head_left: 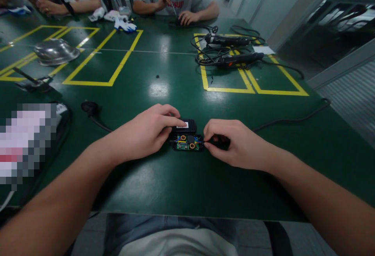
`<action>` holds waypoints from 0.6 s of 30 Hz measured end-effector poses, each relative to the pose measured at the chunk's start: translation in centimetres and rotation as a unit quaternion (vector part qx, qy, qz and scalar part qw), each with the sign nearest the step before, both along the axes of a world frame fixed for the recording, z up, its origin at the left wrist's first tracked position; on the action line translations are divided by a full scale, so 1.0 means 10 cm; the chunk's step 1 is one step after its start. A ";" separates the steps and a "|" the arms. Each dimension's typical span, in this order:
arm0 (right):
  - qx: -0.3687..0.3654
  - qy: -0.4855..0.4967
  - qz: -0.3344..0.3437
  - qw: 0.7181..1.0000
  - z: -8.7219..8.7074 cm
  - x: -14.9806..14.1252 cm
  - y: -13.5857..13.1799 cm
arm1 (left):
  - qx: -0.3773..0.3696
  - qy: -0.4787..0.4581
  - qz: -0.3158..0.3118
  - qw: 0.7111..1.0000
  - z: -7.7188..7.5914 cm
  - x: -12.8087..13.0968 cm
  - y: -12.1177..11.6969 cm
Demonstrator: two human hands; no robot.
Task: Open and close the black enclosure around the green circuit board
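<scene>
A small opened black power adapter lies on the green table in front of me. Its lower half shows a green circuit board with copper coils. Its black lid, with a white label, lies just behind. My left hand is curled, fingers pressed on the lid and the adapter's left end. My right hand is pinched at the adapter's right end, where a black cable leaves it.
Two black electric screwdrivers with tangled cords lie far right inside yellow tape marks. A metal bowl and a black plug are on the left. Gloves lie at the far edge. Two other people work across the table.
</scene>
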State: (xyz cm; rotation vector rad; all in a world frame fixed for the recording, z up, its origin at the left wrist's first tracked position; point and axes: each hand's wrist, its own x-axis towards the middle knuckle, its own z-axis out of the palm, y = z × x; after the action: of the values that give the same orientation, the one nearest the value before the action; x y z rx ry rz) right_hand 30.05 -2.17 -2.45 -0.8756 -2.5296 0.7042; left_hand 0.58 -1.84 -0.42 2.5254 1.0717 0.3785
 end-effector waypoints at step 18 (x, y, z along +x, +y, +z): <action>-0.018 -0.032 -0.008 0.999 0.02 0.02 0.04 | 0.020 -0.077 0.009 0.997 0.12 0.07 -0.08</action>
State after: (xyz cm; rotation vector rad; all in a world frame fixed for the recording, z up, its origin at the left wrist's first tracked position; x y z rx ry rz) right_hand 30.27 -1.78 -2.29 -0.9445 -2.5700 0.7304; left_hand 1.29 -2.63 0.83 2.4765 1.0374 0.5954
